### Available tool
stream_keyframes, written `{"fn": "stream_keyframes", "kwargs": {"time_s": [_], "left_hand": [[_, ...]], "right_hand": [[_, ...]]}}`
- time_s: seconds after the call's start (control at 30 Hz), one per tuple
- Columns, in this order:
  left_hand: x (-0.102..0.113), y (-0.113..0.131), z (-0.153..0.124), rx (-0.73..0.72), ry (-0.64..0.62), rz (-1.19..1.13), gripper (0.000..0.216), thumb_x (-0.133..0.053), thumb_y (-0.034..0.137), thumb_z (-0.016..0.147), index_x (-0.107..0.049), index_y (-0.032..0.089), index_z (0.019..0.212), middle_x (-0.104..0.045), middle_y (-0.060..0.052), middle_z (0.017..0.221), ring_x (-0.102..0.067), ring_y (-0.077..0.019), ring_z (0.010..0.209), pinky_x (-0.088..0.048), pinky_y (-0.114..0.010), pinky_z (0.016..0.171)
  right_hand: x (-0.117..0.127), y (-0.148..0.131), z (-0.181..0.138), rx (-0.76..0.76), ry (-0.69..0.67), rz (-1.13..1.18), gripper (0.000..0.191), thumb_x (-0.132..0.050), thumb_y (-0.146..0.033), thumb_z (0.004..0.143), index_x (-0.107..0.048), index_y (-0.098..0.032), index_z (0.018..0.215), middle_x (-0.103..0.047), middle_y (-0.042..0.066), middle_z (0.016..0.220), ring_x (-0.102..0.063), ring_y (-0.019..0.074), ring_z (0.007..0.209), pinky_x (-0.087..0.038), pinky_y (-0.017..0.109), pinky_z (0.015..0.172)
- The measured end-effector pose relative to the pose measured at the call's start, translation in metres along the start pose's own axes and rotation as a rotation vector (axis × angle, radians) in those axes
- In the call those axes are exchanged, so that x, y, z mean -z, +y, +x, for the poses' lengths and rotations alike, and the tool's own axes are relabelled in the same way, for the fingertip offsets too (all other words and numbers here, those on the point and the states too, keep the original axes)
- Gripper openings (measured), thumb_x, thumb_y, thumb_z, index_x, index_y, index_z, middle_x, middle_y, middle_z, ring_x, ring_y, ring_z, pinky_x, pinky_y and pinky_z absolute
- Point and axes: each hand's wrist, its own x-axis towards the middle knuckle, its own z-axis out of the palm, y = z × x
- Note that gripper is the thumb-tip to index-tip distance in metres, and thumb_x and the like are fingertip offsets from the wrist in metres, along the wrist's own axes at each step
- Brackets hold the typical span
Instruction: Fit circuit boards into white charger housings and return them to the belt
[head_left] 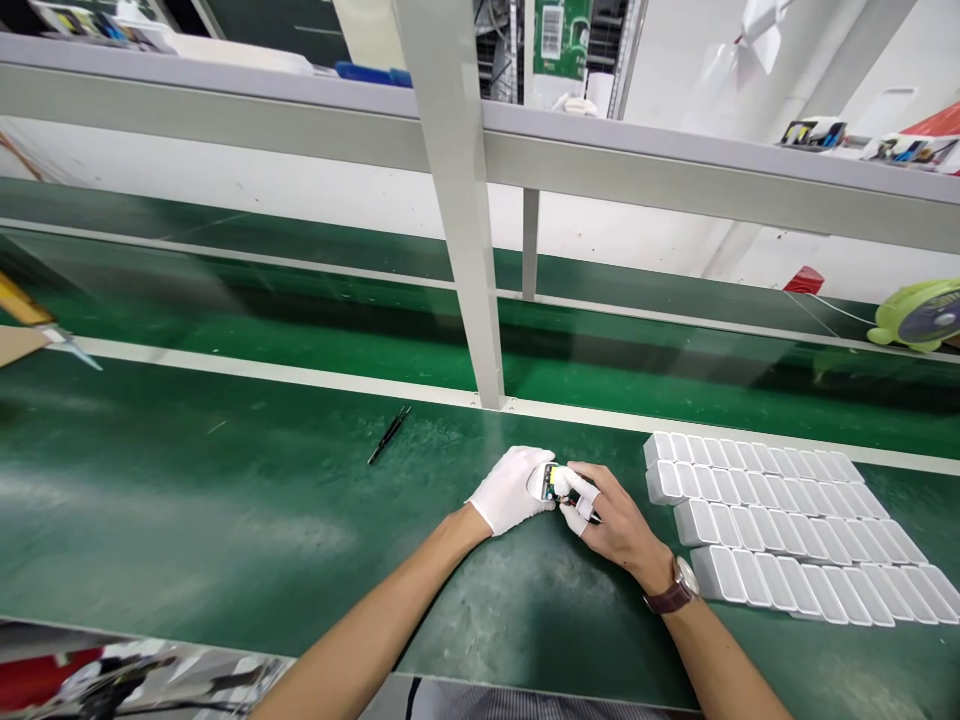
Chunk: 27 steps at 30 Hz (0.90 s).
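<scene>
My left hand (514, 488), in a white glove, is closed round a small white part with a dark and yellow inside (553, 483). My right hand (611, 515) is bare with white finger cots on two fingers. It pinches the same small part from the right and seems to hold a thin dark tool against it. Both hands rest on the green bench mat (225, 500). A wristwatch with a brown strap (675, 588) sits on my right wrist.
Several rows of white plastic cases (780, 525) lie side by side to the right of my hands. Black tweezers (388, 435) lie on the mat to the left. A grey upright post (469, 250) stands just behind. A green fan (919, 315) sits far right.
</scene>
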Motion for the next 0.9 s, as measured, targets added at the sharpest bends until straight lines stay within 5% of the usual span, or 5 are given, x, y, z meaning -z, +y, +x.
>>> {"fn": "stream_keyframes", "kwargs": {"time_s": [0.9], "left_hand": [[0.009, 0.011, 0.006, -0.017, -0.055, -0.015, 0.030, -0.085, 0.034, 0.069, -0.059, 0.021, 0.075, -0.064, -0.001, 0.076, -0.060, -0.0201, 0.074, -0.039, -0.031, 0.073]], "right_hand": [[-0.007, 0.003, -0.005, 0.023, -0.054, -0.079, 0.068, -0.059, -0.008, 0.094, -0.032, -0.024, 0.155, -0.050, 0.019, 0.144, -0.052, 0.0325, 0.131, -0.054, 0.054, 0.103]]}}
